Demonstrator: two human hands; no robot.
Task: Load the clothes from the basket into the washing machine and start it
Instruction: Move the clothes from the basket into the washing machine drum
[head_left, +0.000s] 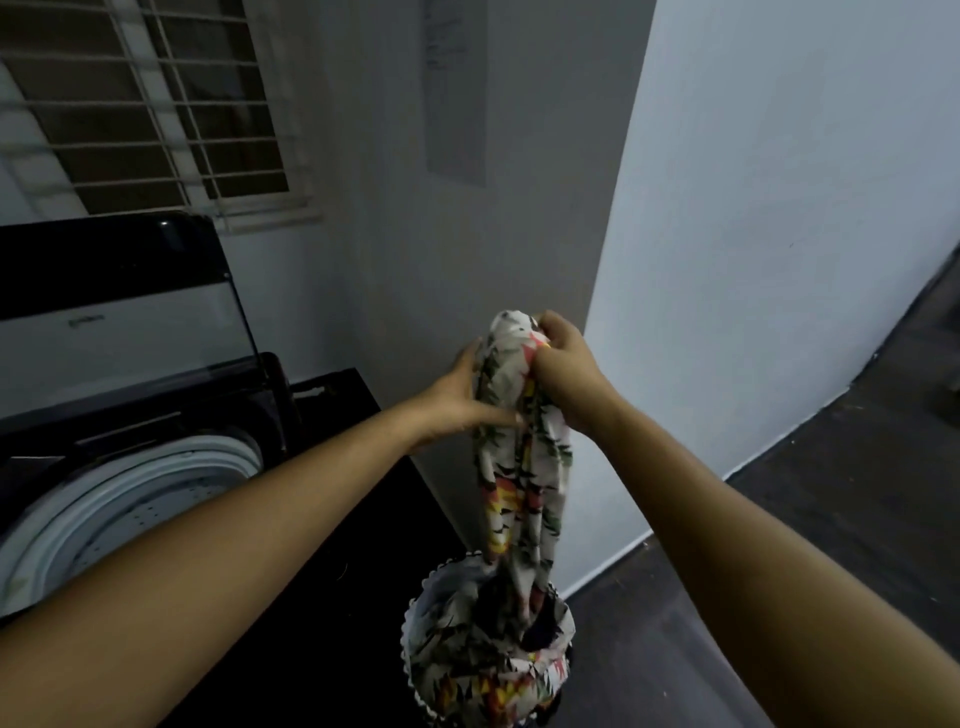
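The washing machine (343, 410) is found at 9 o'clock, its lid (119, 322) raised and its drum (130, 499) exposed. At centre, a floral garment (524, 467) is grasped by the left hand (462, 395) and clenched at its top by the right hand (563, 374). Its tail is trailed into the basket (409, 610) at 6 o'clock.

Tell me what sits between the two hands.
In the head view, the bunched floral garment: left hand holds it, right hand grips it.

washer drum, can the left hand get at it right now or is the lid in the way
Probably yes: the lid stands raised behind the open drum, with nothing over it. The left hand holds the floral garment, though, whose lower end hangs in the basket.
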